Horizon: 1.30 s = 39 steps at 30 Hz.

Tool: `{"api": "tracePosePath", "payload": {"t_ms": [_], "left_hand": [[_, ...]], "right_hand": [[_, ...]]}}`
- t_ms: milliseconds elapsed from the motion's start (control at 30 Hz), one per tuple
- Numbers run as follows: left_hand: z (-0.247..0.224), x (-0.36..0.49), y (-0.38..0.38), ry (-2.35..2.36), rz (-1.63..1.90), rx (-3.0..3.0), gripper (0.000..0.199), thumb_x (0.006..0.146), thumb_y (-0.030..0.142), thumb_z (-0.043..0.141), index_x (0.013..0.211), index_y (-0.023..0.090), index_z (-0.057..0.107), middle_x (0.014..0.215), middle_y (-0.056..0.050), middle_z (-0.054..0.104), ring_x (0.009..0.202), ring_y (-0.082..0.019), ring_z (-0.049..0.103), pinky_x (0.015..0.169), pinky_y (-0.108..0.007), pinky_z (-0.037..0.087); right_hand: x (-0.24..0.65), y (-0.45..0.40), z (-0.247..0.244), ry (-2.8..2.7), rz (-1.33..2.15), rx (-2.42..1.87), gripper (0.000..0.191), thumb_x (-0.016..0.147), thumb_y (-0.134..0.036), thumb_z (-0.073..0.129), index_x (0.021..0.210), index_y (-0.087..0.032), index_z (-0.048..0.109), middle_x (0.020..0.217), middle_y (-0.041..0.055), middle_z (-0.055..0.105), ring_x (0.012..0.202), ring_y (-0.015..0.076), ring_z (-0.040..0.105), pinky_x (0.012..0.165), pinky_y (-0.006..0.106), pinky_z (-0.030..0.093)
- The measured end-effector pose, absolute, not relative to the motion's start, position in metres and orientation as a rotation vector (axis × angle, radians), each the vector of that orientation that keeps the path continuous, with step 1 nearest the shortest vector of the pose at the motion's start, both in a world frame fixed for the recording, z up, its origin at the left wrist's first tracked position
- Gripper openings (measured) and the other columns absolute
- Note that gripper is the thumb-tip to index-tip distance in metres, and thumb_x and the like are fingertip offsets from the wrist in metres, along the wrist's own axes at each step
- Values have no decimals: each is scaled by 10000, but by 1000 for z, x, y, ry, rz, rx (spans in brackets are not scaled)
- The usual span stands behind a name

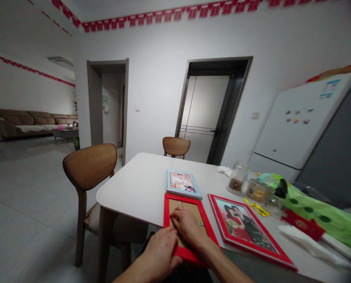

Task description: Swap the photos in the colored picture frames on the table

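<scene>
A red picture frame (167, 208) lies face down at the near table edge, its brown backing board (190, 207) upward. Small metal clips show on the board. My left hand (160, 249) is closed round the frame's near left side, the thumb along its bottom edge. Over the board rests my right hand (188, 226), fingers curled and pressed together near its left side; whatever is under the fingertips is hidden. Just beyond is a light blue framed photo (182, 183). To the right lies a larger red framed photo (246, 224) of two people, face up.
On the white table (134, 188), a glass jar (238, 179), a container of food (256, 190) and a green plastic bag (317, 212) stand right. Tissue (311, 241) lies near them. Wooden chairs (89, 165) stand left and behind; a fridge (299, 122) is at the far right.
</scene>
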<state>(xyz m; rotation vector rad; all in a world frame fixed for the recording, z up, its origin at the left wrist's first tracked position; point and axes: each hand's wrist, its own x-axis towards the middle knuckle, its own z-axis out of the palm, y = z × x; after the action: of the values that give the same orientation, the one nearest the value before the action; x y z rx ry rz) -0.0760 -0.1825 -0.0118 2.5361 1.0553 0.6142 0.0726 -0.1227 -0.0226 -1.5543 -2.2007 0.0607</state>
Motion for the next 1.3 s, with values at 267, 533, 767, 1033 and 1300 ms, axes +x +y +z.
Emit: {"api": "tracePosePath", "payload": {"t_ms": [267,533,767,1033,1300], "left_hand": [[-14,-81,-186,1129,431,2520,539,660,288,585,1150,111,446,1230,-109,443,1135,-223,382,976,-286,266],[-8,-78,-193,1131,321,2560,540,651,287,599,1136,96,457,1217,-130,453,1131,-235,391,978,-301,268],[-10,-80,-194,1160,367,2525,589,642,285,600,1169,88,428,1224,-134,445,1130,-231,391,975,-293,274],[-10,-70,-190,1078,288,2534,588,592,293,659,1119,114,468,1304,-128,337,1198,-250,279,1013,-391,151],[-15,-54,-185,1040,372,2534,536,669,231,573,1162,87,417,1256,-156,399,1175,-249,321,1011,-400,161]], "right_hand": [[97,-110,-22,-1935,136,-1716,285,753,-250,418,949,-164,608,893,69,631,805,151,558,706,230,382],[101,-86,-27,-1783,91,-1989,212,717,-346,486,673,-193,625,727,64,645,680,176,577,572,255,366],[101,-73,-27,-1686,80,-2090,179,692,-309,493,666,-174,607,725,100,641,704,207,577,578,277,364],[112,-75,-23,-1668,213,-1892,343,766,-381,351,651,-172,597,682,69,646,661,169,580,597,248,386],[164,-111,-22,-1272,562,-1599,352,715,-409,395,880,-154,573,801,72,641,727,180,595,635,276,454]]}}
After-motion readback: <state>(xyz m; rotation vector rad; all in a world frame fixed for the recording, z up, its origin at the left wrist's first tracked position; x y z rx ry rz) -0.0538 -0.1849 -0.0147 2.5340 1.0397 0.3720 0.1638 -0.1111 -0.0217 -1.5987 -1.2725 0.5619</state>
